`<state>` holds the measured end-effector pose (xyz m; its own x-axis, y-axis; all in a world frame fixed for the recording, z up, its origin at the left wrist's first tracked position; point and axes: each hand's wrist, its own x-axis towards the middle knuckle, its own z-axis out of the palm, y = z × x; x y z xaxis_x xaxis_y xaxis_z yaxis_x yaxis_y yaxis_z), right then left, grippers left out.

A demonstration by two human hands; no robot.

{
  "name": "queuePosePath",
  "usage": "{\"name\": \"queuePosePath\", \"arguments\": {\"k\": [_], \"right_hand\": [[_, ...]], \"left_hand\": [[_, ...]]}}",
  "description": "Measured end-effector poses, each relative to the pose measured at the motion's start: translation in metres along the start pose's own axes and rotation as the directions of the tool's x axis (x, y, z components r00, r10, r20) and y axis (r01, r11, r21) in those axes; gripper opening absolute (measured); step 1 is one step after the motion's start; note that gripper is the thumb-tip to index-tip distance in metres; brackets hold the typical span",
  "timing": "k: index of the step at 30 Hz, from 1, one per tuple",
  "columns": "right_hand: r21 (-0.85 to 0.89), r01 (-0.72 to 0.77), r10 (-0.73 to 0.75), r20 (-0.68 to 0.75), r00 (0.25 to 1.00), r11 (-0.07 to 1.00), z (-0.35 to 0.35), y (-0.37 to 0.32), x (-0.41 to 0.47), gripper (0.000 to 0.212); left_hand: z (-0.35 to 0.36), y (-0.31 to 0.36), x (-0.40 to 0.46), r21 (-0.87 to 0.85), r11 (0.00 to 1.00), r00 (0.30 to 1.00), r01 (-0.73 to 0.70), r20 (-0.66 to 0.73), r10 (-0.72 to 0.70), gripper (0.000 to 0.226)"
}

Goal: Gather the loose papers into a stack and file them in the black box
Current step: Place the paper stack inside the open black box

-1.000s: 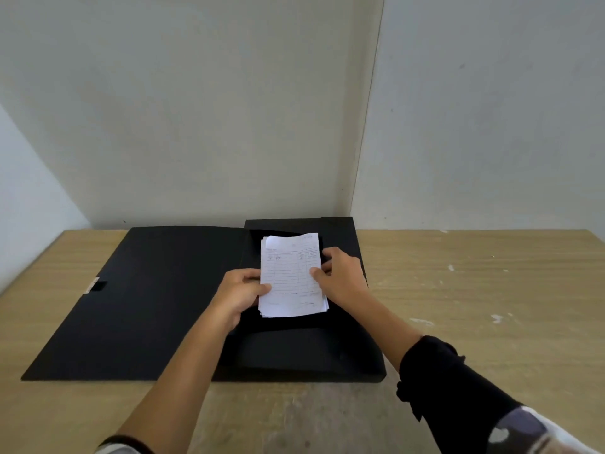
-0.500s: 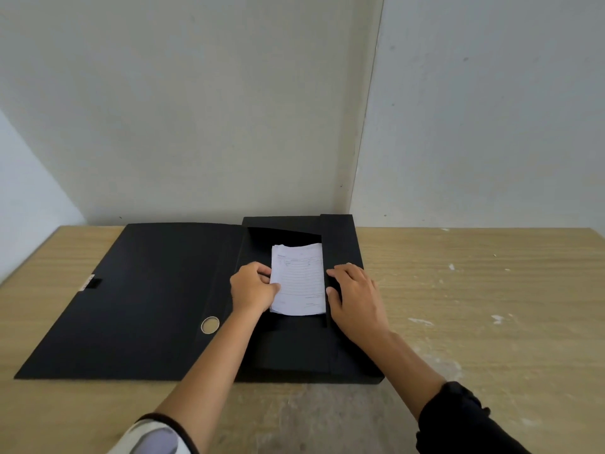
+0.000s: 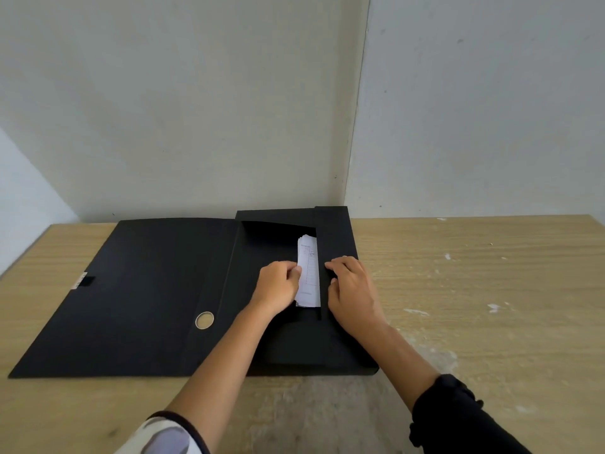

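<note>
Pale plain walls (image 3: 183, 103) meet in corner behind — light wood-grain counter (image 3: 474, 276), scuffed, white paint flecks; soft even light.

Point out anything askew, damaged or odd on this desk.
The paper stack in the black box has uneven top edges, so the sheets are not squared up. The wooden table has pale scuffs and flecks on its right side. Nothing else stands out.

Soft, even daylight filled the scene, brighter on the right wall (image 3: 474, 109). Shadows stayed faint. Wide-angle distortion bowed the table (image 3: 491, 290) edges; hands looked slightly blurred.
</note>
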<state>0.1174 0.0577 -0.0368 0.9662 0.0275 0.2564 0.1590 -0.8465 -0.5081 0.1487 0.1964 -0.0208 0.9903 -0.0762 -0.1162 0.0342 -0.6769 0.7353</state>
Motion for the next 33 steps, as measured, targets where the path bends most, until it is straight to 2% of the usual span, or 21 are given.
{"name": "queuePosePath", "arguments": {"k": [2, 5, 7, 11, 13, 21, 25, 29, 33], "right_hand": [[0.018, -0.006, 0.006, -0.005, 1.0, 1.0, -0.001, 0.0, 0.0, 0.037], [0.039, -0.021, 0.021, -0.003, 1.0, 0.999, -0.002, -0.001, 0.0, 0.037], [0.046, -0.027, 0.027, 0.002, 1.0, 0.999, -0.003, -0.002, 0.0, 0.036], [0.07, -0.04, 0.039, 0.01, 0.999, 0.997, -0.005, -0.003, -0.002, 0.036], [0.079, -0.048, 0.047, 0.017, 0.999, 0.996, -0.005, -0.003, -0.002, 0.036], [0.085, -0.034, 0.033, 0.016, 0.999, 0.996, -0.006, -0.001, -0.001, 0.035], [0.074, 0.021, -0.022, 0.014, 1.0, 0.997, -0.014, -0.005, -0.005, 0.031], [0.045, 0.067, -0.069, 0.059, 0.996, 0.997, -0.021, -0.021, -0.032, 0.03], [0.071, 0.145, -0.151, 0.085, 0.985, 0.987, -0.014, -0.05, -0.072, 0.026]], "left_hand": [[-0.007, -0.003, -0.003, 0.021, 0.999, 0.998, 0.026, 0.052, -0.027, 0.019], [-0.012, -0.006, -0.01, 0.161, 0.986, 0.989, 0.047, 0.13, -0.068, 0.062], [-0.01, -0.003, -0.016, 0.243, 0.969, 0.988, 0.045, 0.134, -0.08, 0.07], [0.0, 0.004, -0.02, 0.415, 0.91, 0.997, 0.01, 0.064, -0.04, 0.048], [0.003, 0.005, -0.019, 0.441, 0.897, 0.998, 0.013, 0.046, -0.037, 0.043], [0.005, 0.003, -0.019, 0.397, 0.918, 0.999, 0.004, 0.034, -0.019, 0.039], [-0.007, -0.002, -0.026, 0.276, 0.961, 1.0, -0.007, 0.013, 0.003, 0.053], [-0.034, -0.01, -0.058, 0.212, 0.974, 0.987, -0.076, -0.125, 0.104, 0.034], [-0.052, -0.033, -0.107, 0.169, 0.977, 0.935, -0.128, -0.309, 0.176, 0.018]]}}
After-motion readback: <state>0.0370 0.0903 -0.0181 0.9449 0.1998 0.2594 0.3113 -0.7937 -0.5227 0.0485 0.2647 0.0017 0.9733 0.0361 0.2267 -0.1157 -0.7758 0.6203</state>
